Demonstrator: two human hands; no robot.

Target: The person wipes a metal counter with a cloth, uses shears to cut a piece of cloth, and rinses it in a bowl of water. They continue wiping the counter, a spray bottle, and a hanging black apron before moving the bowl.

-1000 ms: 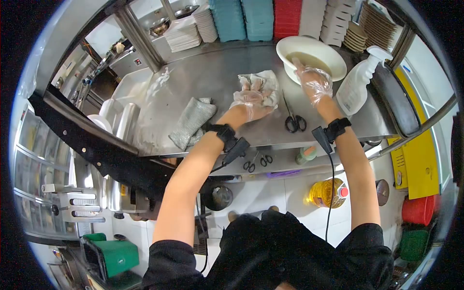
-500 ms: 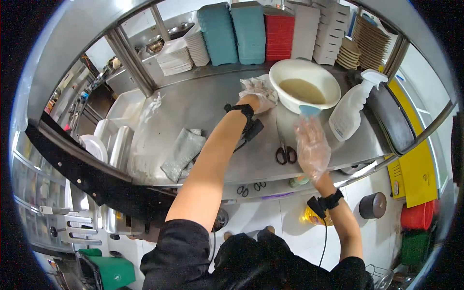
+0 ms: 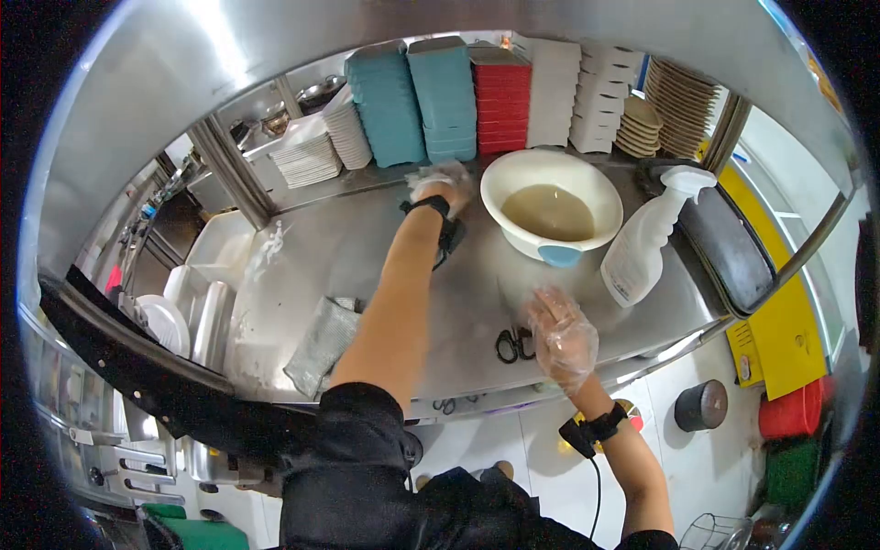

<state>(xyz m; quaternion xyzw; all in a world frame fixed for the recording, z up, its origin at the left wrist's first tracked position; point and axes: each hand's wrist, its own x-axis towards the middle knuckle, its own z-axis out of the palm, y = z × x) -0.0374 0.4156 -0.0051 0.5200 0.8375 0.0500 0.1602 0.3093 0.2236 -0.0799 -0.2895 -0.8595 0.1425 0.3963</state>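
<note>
My left hand (image 3: 442, 186), in a clear plastic glove, reaches to the back of the steel counter (image 3: 385, 275), in front of the teal stacks. Crumpled pale material shows at its fingers, blurred, so what it holds is unclear. My right hand (image 3: 562, 341), gloved too, hovers over the front of the counter with its fingers extended and nothing visible in them. Beside it lie black-handled scissors (image 3: 515, 346). The white basin (image 3: 500, 197) of cloudy liquid, with a blue patch on its near rim, stands between and beyond my hands. A white spray bottle (image 3: 635, 257) is right of the basin.
Teal (image 3: 385, 105), red (image 3: 500, 101) and white stacked containers line the back, with brown plates (image 3: 680, 105) at the right. A grey cloth (image 3: 323, 344) lies front left. Black trays (image 3: 729, 247) stand at the right edge. Steel posts and an overhead shelf frame the counter.
My left hand has moved away from the basin's left side, toward the back left. My right hand has drawn back from the basin's near rim. The camera view has shifted.
</note>
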